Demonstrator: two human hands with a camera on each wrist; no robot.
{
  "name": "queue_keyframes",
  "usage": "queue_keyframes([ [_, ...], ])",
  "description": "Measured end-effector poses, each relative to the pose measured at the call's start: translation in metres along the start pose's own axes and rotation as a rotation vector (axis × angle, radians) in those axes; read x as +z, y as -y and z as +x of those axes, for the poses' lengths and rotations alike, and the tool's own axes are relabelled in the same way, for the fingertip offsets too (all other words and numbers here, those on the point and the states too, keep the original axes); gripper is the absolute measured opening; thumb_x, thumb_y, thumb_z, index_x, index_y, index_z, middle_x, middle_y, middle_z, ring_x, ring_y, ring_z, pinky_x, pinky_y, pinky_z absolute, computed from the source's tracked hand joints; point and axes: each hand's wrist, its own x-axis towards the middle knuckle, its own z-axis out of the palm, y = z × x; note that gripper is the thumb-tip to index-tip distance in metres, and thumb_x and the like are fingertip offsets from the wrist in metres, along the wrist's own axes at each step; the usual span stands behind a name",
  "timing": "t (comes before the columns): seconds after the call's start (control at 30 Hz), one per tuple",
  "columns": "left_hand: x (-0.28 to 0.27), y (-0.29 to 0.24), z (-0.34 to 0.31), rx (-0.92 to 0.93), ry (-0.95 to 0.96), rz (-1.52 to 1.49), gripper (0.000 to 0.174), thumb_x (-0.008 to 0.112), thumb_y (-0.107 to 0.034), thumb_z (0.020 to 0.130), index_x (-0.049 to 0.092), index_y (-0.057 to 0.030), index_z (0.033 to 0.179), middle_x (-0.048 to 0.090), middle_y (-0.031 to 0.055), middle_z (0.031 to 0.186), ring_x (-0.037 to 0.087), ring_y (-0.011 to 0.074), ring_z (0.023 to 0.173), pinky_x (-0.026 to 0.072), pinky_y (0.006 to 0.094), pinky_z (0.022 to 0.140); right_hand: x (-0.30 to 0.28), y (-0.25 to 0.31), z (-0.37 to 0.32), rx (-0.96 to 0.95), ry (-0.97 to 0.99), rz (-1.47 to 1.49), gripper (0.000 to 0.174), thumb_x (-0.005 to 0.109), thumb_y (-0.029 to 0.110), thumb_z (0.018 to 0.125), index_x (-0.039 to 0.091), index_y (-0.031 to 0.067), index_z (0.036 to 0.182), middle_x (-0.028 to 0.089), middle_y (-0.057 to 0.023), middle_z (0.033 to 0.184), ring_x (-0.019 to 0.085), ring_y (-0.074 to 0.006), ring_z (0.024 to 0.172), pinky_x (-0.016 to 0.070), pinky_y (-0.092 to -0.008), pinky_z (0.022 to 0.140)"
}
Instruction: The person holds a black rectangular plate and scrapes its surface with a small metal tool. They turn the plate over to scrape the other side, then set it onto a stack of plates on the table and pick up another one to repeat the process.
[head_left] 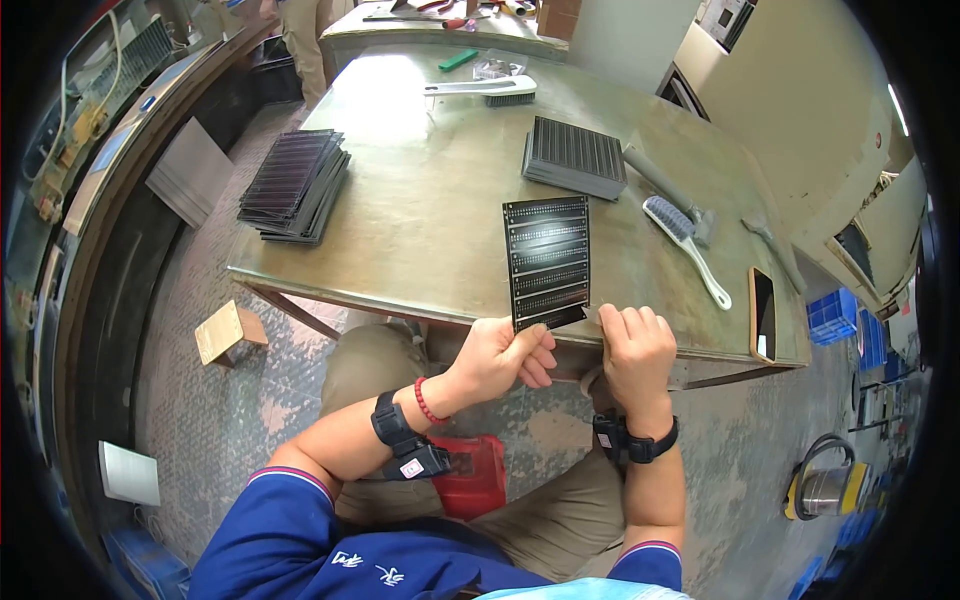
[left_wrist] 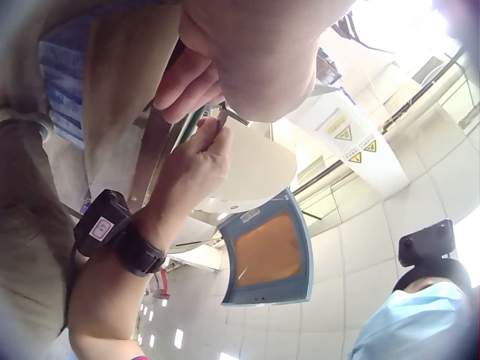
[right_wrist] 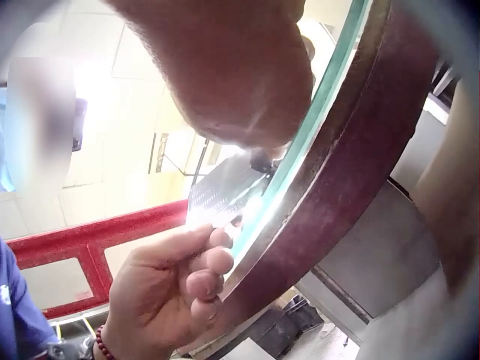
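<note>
The left hand (head_left: pixel 500 360) pinches the near end of a black panel (head_left: pixel 547 260), thumb on top and fingers curled beneath, right at the near edge of the counter (head_left: pixel 430 220). The panel lies flat, its length running away from that edge and its near end jutting slightly past it. Just to its right, close to the left hand but not touching it, the right hand (head_left: pixel 638 352) hooks its curled fingers over the same edge.

The head view shows only the tops of both hands. From below, the right wrist view catches the left hand (right_wrist: pixel 172 285) with its fingers under the panel (right_wrist: pixel 221 195), whose underside gleams silver and perforated. The left wrist view shows the right hand (left_wrist: pixel 191 169) from beneath, fingertips up at the counter's rim; whether they also touch the panel cannot be told.

Near the right edge lie a phone (head_left: pixel 762 313) and, further in, a white brush (head_left: pixel 685 245). Past the panel sits a stack (head_left: pixel 575 157) of like panels, and a fanned pile (head_left: pixel 295 185) overhangs the left edge. A second brush (head_left: pixel 490 90) lies toward the far edge.
</note>
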Motion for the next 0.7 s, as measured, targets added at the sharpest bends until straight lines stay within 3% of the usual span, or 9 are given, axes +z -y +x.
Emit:
queue_keyframes([
  [0.07, -0.003, -0.003, 0.002, -0.061, 0.045, -0.124, 0.030, 0.046, -0.018, 0.100, 0.060, 0.0066, 0.093, 0.067, 0.0164, 0.077, 0.069, 0.0220, 0.062, 0.0578, 0.0295, 0.056, -0.001, -0.002, -0.002, -0.021, -0.026, 0.079, 0.016, 0.061, 0.006, 0.073, 0.059, 0.0084, 0.089, 0.049, -0.0044, 0.067, 0.051, -0.0225, 0.062, 0.0396, -0.0345, 0.055],
  [0.13, -0.006, -0.005, 0.004, -0.131, 0.134, -0.259, 0.031, 0.046, -0.020, 0.100, 0.061, 0.0063, 0.094, 0.068, 0.0182, 0.078, 0.069, 0.0235, 0.062, 0.0588, 0.0318, 0.055, 0.001, -0.004, -0.003, 0.095, -0.174, 0.364, 0.012, 0.064, 0.003, 0.079, 0.062, 0.0048, 0.091, 0.056, -0.0079, 0.069, 0.053, -0.0240, 0.059, 0.0410, -0.0307, 0.055],
  [0.17, -0.008, -0.006, 0.004, -0.129, 0.132, -0.261, 0.031, 0.046, -0.020, 0.100, 0.061, 0.0063, 0.094, 0.068, 0.0182, 0.078, 0.069, 0.0235, 0.062, 0.0588, 0.0318, 0.055, 0.002, -0.004, -0.005, 0.093, -0.173, 0.364, 0.012, 0.064, 0.003, 0.079, 0.062, 0.0048, 0.091, 0.056, -0.0079, 0.069, 0.053, -0.0240, 0.059, 0.0410, -0.0307, 0.055],
  [0.23, -0.011, -0.006, 0.004, -0.141, 0.226, -0.332, 0.031, 0.046, -0.020, 0.100, 0.061, 0.0061, 0.094, 0.068, 0.0188, 0.079, 0.069, 0.0238, 0.062, 0.0593, 0.0332, 0.054, 0.004, -0.003, -0.008, 0.430, -0.181, 0.650, 0.005, 0.061, 0.006, 0.089, 0.063, 0.0012, 0.092, 0.061, -0.0073, 0.070, 0.054, -0.0185, 0.056, 0.0412, -0.0264, 0.054],
  [0.27, -0.012, -0.006, 0.004, -0.138, 0.222, -0.334, 0.031, 0.046, -0.020, 0.100, 0.061, 0.0061, 0.094, 0.068, 0.0188, 0.079, 0.069, 0.0238, 0.062, 0.0593, 0.0332, 0.054, 0.003, -0.003, -0.009, 0.426, -0.178, 0.652, 0.005, 0.061, 0.006, 0.089, 0.063, 0.0012, 0.092, 0.061, -0.0073, 0.070, 0.054, -0.0185, 0.056, 0.0412, -0.0264, 0.054],
  [0.37, -0.014, -0.006, 0.004, -0.178, 0.268, -0.393, 0.032, 0.045, -0.021, 0.100, 0.062, 0.0061, 0.095, 0.068, 0.0189, 0.080, 0.069, 0.0235, 0.062, 0.0595, 0.0335, 0.054, -0.006, -0.004, -0.007, 0.793, -0.016, 1.225, 0.013, 0.058, 0.011, 0.094, 0.063, -0.0006, 0.090, 0.060, 0.0000, 0.069, 0.047, -0.0032, 0.056, 0.0355, -0.0207, 0.048],
  [0.7, -0.012, -0.009, 0.002, -0.207, 0.351, -0.360, 0.032, 0.049, -0.023, 0.099, 0.062, 0.0054, 0.094, 0.068, 0.0176, 0.079, 0.069, 0.0230, 0.062, 0.0581, 0.0306, 0.052, -0.007, 0.000, -0.008, 0.872, 0.142, 1.513, 0.014, 0.058, 0.009, 0.094, 0.063, -0.0015, 0.088, 0.060, -0.0031, 0.066, 0.041, -0.0031, 0.047, 0.0297, -0.0185, 0.043],
])
